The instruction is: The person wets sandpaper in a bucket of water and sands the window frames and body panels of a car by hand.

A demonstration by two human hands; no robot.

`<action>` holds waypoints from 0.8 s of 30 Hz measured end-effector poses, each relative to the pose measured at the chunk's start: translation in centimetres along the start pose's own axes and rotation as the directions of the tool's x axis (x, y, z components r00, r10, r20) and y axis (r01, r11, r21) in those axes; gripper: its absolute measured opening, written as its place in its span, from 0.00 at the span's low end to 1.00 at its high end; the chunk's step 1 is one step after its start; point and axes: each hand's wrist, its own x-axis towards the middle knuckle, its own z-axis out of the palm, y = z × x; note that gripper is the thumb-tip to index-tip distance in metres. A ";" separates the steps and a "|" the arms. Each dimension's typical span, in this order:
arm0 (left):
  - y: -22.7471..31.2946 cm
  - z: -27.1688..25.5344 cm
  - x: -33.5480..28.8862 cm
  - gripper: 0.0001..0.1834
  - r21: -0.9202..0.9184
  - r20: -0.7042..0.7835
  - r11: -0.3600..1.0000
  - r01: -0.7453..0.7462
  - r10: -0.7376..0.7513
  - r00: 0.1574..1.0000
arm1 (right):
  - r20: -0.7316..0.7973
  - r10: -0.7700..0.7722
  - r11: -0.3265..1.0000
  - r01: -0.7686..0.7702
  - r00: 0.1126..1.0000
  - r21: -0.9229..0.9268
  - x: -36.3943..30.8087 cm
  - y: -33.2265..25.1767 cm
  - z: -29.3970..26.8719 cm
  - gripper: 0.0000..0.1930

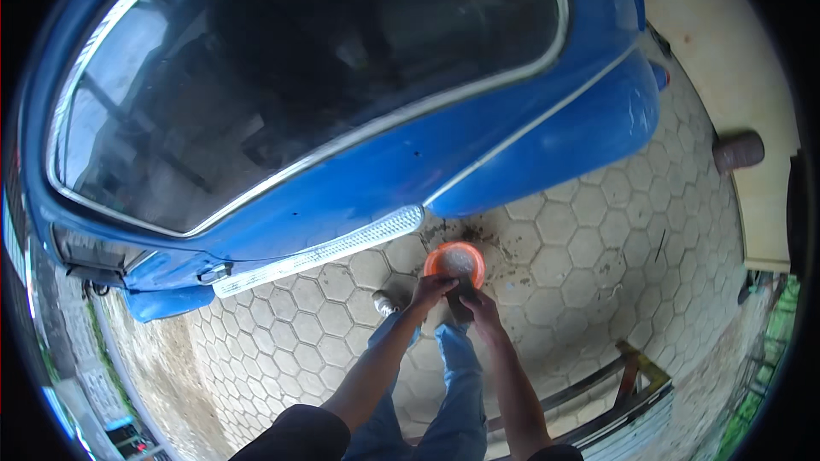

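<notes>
I stand beside a blue car (359,145) and look down at an orange bucket (455,263) of foamy water on the paving. My left hand (432,288) reaches down to the near rim of the bucket. My right hand (480,303) is just beside it, closed around a dark cloth or sponge (461,297) held between the two hands. Both forearms come up from the lower edge, above my blue trousers (453,384) and a grey shoe (386,302).
The car's white running board (320,252) and blue fender (564,145) lie close beyond the bucket. Grey hexagonal paving (589,248) spreads to the right. A pale wall (735,77) with a dark pipe end (739,151) stands far right; metal rails (615,393) at lower right.
</notes>
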 end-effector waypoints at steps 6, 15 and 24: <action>6.9 -3.7 -12.5 0.20 0.037 0.098 0.978 -0.205 0.201 0.975 | 0.100 -0.115 0.858 0.149 0.988 -0.491 -11.0 -7.0 7.4 0.16; -1.1 -14.3 -25.0 0.23 -0.388 -0.152 0.893 -0.227 0.181 0.972 | 0.391 0.009 0.660 0.288 0.921 -0.694 -17.5 -1.6 21.2 0.18; -11.0 -28.8 -38.7 0.24 -0.678 -0.467 0.629 -0.381 0.031 0.883 | 0.351 0.402 0.684 -0.022 0.846 -0.729 -22.7 8.2 37.5 0.17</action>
